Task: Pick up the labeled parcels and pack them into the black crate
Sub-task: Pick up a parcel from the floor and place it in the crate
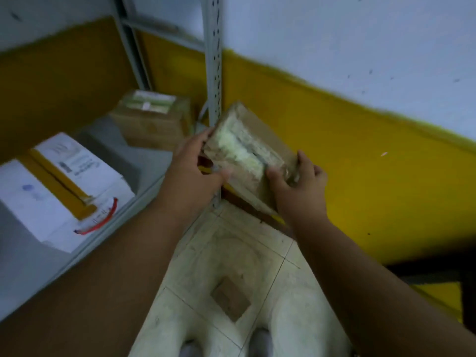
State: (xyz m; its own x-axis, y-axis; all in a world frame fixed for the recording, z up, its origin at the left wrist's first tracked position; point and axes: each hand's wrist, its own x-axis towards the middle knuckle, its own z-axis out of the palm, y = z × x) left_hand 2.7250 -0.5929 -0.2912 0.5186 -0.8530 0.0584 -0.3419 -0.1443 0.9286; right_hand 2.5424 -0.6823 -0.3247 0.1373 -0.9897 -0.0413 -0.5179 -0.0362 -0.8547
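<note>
Both forearms reach forward, bare. The left hand (192, 173) and right hand (298, 188) face each other with fingers curled, gripping.

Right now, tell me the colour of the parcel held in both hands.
Brown parcel with a pale label, in the head view.

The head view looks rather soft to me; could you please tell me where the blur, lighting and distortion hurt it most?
Head view: motion blur smears the label of the brown parcel held by left hand and right hand; the white box on the shelf is soft too, its print unreadable. Head view: dim, bluish light, no glare. Head view: wide-angle lens bends the shelf post.
</note>
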